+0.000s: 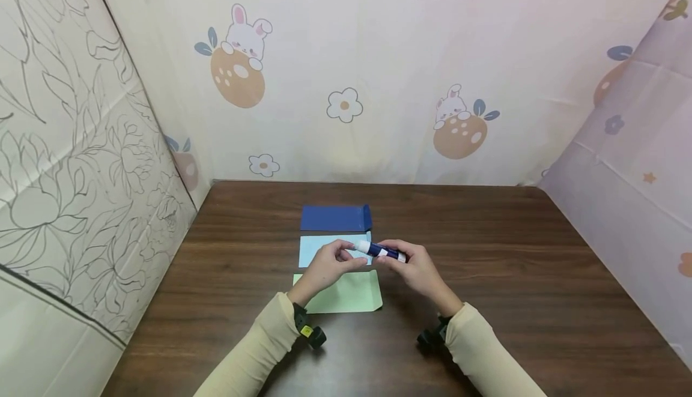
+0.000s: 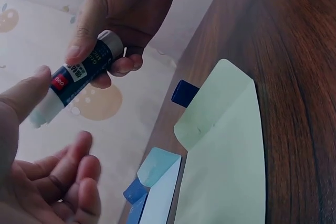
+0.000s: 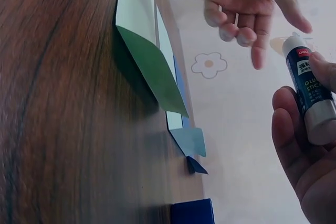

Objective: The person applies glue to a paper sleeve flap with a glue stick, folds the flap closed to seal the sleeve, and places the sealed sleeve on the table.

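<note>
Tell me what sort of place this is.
Likely an indoor desk space for paper craft, perhaps a screened-off booth: a wood-grain table stands before a rabbit-print hanging, a green paper envelope lies on it, and the right hand holds a glue stick.

Glue stick [image 2: 79,78], dark blue, pale ends, red patch [image 2: 59,81] on its side, tilted, held in the right hand [image 1: 412,263]

right hand [image 1: 413,263] grips a glue stick [image 1: 382,251]; left hand [image 1: 327,263] beside its white tip [image 1: 363,246]; dark-blue envelope [image 1: 331,218], light-blue envelope [image 1: 312,250] and pale-green envelope [image 1: 346,295] lie on the wooden table [image 1: 497,241].
</note>
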A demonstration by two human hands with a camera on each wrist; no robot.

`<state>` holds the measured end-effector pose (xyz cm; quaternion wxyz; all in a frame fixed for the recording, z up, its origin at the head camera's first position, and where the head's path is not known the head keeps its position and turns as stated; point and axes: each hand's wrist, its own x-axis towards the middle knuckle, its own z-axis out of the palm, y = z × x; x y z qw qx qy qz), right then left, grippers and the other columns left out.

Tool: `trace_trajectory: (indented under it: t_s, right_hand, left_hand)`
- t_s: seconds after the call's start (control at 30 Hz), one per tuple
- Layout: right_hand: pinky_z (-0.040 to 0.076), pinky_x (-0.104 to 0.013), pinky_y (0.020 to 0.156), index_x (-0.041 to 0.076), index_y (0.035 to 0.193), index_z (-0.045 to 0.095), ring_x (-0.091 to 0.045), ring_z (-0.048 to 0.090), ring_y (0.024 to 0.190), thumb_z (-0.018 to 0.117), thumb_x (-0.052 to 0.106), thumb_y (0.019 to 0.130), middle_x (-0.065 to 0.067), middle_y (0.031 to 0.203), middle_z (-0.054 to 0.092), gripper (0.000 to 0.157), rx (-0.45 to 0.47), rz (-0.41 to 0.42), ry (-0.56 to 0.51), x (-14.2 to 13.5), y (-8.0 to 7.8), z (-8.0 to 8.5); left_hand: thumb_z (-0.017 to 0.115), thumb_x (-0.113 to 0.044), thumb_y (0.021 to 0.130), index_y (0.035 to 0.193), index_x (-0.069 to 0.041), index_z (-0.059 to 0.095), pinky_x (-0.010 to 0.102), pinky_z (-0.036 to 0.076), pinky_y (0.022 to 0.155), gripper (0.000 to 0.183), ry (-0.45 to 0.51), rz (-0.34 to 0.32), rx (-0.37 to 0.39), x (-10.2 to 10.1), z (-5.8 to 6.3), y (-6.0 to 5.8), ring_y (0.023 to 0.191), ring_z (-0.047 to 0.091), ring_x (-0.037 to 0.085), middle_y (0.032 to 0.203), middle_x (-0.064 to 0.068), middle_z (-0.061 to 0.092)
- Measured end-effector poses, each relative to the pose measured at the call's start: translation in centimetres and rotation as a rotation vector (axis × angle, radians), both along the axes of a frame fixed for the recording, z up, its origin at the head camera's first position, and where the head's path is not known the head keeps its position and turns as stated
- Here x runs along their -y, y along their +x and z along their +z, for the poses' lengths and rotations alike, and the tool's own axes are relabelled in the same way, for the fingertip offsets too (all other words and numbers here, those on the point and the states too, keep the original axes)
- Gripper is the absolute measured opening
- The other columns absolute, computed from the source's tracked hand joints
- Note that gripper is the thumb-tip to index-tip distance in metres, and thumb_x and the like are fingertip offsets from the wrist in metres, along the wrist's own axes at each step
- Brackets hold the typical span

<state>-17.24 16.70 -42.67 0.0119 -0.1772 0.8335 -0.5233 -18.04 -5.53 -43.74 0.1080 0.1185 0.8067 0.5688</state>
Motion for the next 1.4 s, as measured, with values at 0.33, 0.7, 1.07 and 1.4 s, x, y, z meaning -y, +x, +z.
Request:
trace_trajectory:
  t_s: [0.33,0.7,1.07,1.4]
  right_hand:
    - [0.052,-0.027,0.062,0.000,0.116,0.065,-0.036,0.057,0.073,0.066,0.007,0.091,-0.018,0.088,0.062,0.026,0.007,-0.055,0.013,-0.5,-0.1,0.3]
    - [0.054,-0.030,0.063,0.005,0.114,0.068,-0.035,0.061,0.074,0.071,0.022,0.089,-0.016,0.089,0.065,0.030,-0.002,-0.040,0.045,-1.4,-0.6,-0.2]
    - [0.051,-0.025,0.058,0.006,0.111,0.069,-0.030,0.062,0.069,0.070,0.022,0.090,-0.016,0.086,0.067,0.027,0.010,-0.012,0.126,-1.7,-0.5,-0.5]
    - [0.051,-0.025,0.060,0.006,0.112,0.069,-0.015,0.058,0.068,0.072,0.023,0.089,-0.012,0.091,0.067,0.029,0.030,0.001,0.191,-1.8,-0.5,-1.0]
  left_hand:
    - [0.074,-0.035,0.086,0.122,0.000,0.060,0.027,0.048,0.069,0.052,-0.049,0.011,0.017,0.7,-0.4,0.1,0.080,0.062,0.012,0.091,0.007,0.070]
    - [0.073,-0.021,0.087,0.111,0.000,0.065,0.025,0.047,0.066,0.033,-0.158,0.035,-0.045,1.1,-0.5,0.0,0.079,0.059,0.013,0.092,0.008,0.068]
    - [0.072,-0.022,0.087,0.107,-0.003,0.069,0.035,0.049,0.075,0.027,-0.388,-0.021,-0.091,0.9,-0.2,1.0,0.090,0.061,0.021,0.101,0.009,0.068]
    - [0.075,-0.028,0.084,0.104,-0.006,0.071,0.040,0.049,0.084,0.031,-0.622,-0.054,-0.199,0.7,-1.1,1.9,0.097,0.061,0.028,0.100,0.010,0.067]
